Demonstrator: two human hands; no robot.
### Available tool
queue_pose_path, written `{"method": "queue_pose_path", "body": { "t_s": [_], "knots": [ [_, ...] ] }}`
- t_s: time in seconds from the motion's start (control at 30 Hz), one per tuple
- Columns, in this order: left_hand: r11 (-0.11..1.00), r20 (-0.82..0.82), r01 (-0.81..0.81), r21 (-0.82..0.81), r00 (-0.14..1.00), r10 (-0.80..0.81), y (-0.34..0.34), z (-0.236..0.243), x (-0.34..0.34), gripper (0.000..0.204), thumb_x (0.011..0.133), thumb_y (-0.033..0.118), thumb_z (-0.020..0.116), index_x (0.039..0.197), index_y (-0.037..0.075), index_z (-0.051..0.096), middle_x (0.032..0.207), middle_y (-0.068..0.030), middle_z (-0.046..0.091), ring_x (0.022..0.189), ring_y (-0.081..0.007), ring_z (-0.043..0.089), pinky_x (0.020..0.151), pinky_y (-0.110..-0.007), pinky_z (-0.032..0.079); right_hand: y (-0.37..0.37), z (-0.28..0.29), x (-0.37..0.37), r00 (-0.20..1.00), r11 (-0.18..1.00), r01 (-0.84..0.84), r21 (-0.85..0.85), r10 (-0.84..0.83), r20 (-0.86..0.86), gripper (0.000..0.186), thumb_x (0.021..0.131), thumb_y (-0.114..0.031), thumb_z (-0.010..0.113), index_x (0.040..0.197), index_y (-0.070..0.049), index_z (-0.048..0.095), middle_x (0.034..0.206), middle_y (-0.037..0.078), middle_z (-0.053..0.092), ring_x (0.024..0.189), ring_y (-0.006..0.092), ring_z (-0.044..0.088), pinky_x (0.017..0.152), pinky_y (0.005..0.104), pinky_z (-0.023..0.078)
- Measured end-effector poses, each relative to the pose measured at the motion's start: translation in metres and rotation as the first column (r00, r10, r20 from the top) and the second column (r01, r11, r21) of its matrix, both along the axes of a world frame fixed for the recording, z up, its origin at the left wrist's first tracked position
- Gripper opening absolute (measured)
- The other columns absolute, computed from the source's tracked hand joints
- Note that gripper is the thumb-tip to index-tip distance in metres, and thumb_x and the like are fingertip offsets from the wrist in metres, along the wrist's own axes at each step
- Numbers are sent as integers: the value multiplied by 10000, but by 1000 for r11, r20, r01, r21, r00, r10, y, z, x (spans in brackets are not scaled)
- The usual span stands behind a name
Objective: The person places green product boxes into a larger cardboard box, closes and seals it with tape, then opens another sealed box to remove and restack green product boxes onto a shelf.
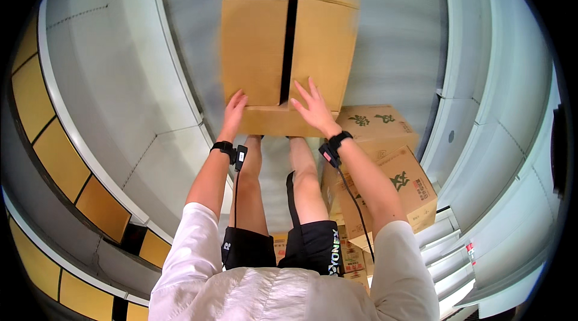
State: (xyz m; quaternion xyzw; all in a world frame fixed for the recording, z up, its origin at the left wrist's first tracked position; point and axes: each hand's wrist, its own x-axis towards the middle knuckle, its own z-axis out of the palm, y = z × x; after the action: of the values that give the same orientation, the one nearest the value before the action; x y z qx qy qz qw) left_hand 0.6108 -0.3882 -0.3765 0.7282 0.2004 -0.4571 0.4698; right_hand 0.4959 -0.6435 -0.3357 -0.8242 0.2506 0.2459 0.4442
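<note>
A large plain brown cardboard box [256,50] stands in front of my legs. Its left and right top flaps are folded inward, with a dark narrow gap between them. My left hand [235,110] is at the near left corner, its fingers stretched out over the left flap's edge. With fingers spread, my right hand [314,108] rests on or just above the near part of the right flap [322,44]. Cardboard also extends beyond the far edge of these flaps, and a strip [274,122] shows at the near edge. Neither hand grips anything.
Printed brown cartons [376,128] are stacked to my right, close to my right forearm. White shelf-like panels [114,62] run along the left, with yellow-brown boxes [60,149] beyond. More white panels [463,68] line the right. Cables [355,197] hang from devices on both wrists.
</note>
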Motion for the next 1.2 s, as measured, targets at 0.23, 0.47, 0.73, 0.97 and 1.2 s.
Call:
{"method": "queue_pose_path", "body": {
  "t_s": [0.23, 0.47, 0.73, 0.97, 1.2],
  "knots": [
    [989, 87, -140, 51, 987, 135, 40, 6, -20, 561, 910, 238, 679, 1402, 46, 488, 1298, -121, 594, 1196, -229, 557, 1025, -336, 421, 34, -54, 24, 971, 988, -121, -91, 98, -218, 651, 916, -584, 515, 1510, -417, 308, 1615, 225, 119, 1381, 626, 170, 1098, 615, 313],
    [974, 50, -159, 159, 987, 152, 73, -17, -63, 689, 866, 320, 699, 1435, 45, 424, 1347, -139, 500, 1239, -258, 492, 1049, -373, 393, 33, -56, 22, 945, 968, -225, -115, 188, -266, 646, 914, -592, 516, 1505, -438, 307, 1622, 206, 106, 1391, 626, 134, 1093, 637, 310],
    [992, 0, -2, 123, 1000, 2, 86, -12, -50, 594, 873, 397, 673, 1367, 104, 521, 1257, -110, 574, 1216, -247, 495, 1061, -354, 361, 22, -57, 12, 938, 962, -262, -78, 235, -253, 633, 915, -591, 519, 1498, -425, 335, 1627, 183, 107, 1401, 609, 131, 1113, 618, 301],
    [999, -337, -10, 45, 941, 24, 86, 35, 1, 541, 921, 459, 589, 1341, 123, 539, 1110, -67, 616, 936, -179, 594, 873, -342, 451, 9, -38, 14, 889, 939, -344, 8, 328, -320, 628, 923, -603, 509, 1486, -349, 399, 1609, 202, 169, 1398, 587, 187, 1132, 573, 298],
    [949, -400, -290, -123, 890, 220, 84, 60, 38, 635, 969, 544, 462, 1427, 106, 435, 1167, -158, 628, 971, -246, 658, 870, -357, 517, -79, 94, 77, 980, 980, -180, 87, 171, 100, 621, 993, -483, 480, 1418, -31, 458, 1448, 242, 455, 1349, 374, 429, 1124, 418, 346]
  ]
}}
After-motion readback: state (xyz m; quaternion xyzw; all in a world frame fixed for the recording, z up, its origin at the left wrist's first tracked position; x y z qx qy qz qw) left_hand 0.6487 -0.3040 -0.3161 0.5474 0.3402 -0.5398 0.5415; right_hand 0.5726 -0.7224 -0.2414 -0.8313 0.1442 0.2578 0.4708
